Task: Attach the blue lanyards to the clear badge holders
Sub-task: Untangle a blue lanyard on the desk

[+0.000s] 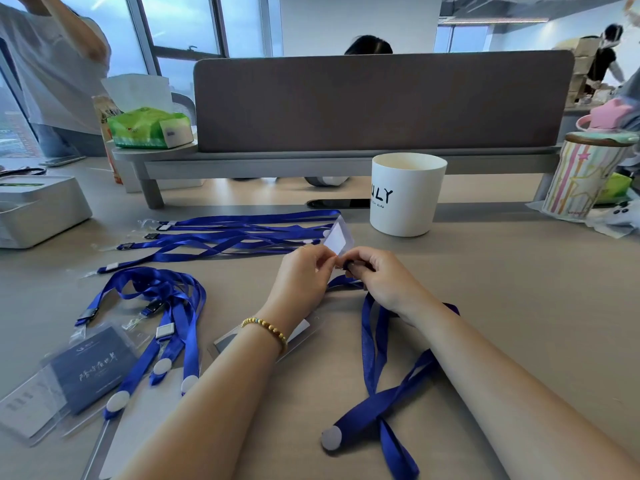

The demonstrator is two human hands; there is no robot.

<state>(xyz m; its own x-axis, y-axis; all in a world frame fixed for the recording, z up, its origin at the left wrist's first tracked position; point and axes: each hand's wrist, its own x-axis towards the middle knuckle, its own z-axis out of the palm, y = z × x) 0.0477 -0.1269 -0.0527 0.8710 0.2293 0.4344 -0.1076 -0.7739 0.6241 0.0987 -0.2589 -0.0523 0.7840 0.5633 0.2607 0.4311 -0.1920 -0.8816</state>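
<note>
- The clear badge holder (337, 239) is raised just above the worktop (502, 306), pinched at its near edge by your left hand (304, 271).
- Your right hand (377, 275) grips the dark clip end of a blue lanyard (372, 341), touching the holder's edge; the strap trails toward you.
- You appear mid-attachment; next, the clip likely needs threading through the holder's slot.
- Loose lanyards (242, 233) lie beyond; finished badges (93, 368) sit left, and a white cup (405, 195) stands behind.
</note>
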